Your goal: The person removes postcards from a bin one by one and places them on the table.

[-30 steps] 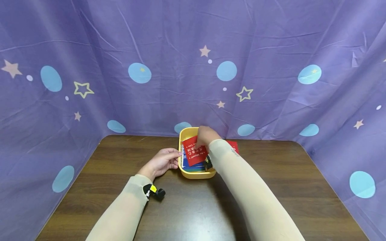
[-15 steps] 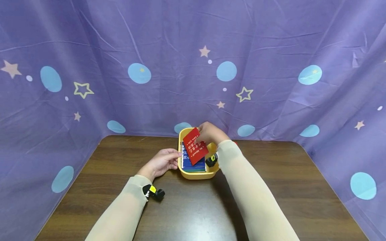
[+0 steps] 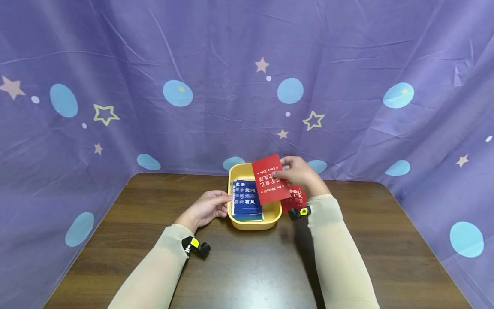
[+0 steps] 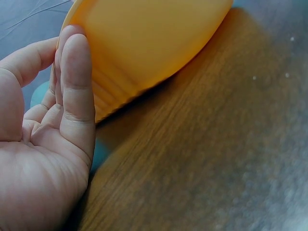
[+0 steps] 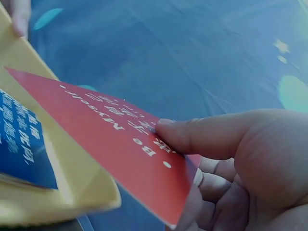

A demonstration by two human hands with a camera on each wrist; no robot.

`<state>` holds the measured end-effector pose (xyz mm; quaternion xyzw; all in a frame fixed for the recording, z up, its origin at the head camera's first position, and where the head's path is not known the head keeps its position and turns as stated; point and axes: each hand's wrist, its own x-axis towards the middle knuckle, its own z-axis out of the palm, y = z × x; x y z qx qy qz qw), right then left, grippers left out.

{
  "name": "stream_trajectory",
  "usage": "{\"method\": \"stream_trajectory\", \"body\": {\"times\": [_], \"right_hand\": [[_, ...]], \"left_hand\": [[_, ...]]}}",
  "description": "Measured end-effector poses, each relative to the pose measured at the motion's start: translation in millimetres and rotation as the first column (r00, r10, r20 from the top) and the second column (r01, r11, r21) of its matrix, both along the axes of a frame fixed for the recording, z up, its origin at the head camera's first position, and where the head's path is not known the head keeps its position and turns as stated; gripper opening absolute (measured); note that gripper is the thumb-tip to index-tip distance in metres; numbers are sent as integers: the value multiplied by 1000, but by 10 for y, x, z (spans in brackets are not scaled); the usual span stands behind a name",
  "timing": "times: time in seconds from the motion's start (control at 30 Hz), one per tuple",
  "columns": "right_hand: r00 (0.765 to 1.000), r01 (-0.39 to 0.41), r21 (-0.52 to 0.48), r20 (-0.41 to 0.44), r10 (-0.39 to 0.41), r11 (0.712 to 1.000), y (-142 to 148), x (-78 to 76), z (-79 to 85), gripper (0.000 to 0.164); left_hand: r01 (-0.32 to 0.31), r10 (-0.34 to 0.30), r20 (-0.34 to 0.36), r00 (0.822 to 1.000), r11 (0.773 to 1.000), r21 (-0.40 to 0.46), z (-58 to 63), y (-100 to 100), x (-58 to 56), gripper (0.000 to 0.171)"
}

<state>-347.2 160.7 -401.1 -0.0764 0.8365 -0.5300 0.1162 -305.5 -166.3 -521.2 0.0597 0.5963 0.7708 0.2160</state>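
Note:
My right hand (image 3: 302, 174) pinches a red card (image 3: 270, 189) with white lettering, thumb on its printed face and fingers behind. The card is tilted above the right rim of a yellow plastic bin (image 3: 252, 225). Inside the bin, on its left side, lies a stack of cards with a blue one (image 3: 247, 209) on top. The left hand (image 3: 208, 207) holds the bin's left rim between thumb and fingers; the left wrist view shows its fingers (image 4: 77, 72) against the outer wall (image 4: 154, 43).
A second red card (image 3: 296, 198) with white print lies on the wooden table (image 3: 247, 266) just right of the bin, partly covered by the held card. Behind the table hangs a purple curtain (image 3: 231, 137) with stars and dots.
My right hand has lifted the red card off the blue stack and moved it right, over the bin's right rim. The blue card shows more now. The left hand has stayed put.

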Motion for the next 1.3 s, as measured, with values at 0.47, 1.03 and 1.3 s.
{"method": "stream_trajectory", "body": {"times": [0.47, 1.03, 1.3], "right_hand": [[998, 48, -108, 37, -45, 993, 728, 17, -227, 44], [976, 127, -150, 197, -96, 981, 1005, -107, -795, 41], [973, 140, -4, 186, -137, 990, 983, -126, -912, 41]], "left_hand": [[-15, 15, 0, 1000, 1000, -23, -2, -23, 11, 9], [-16, 16, 2, 1000, 1000, -16, -13, -22, -2, 8], [-9, 9, -7, 1000, 1000, -14, 9, 5, 6, 11]]}}
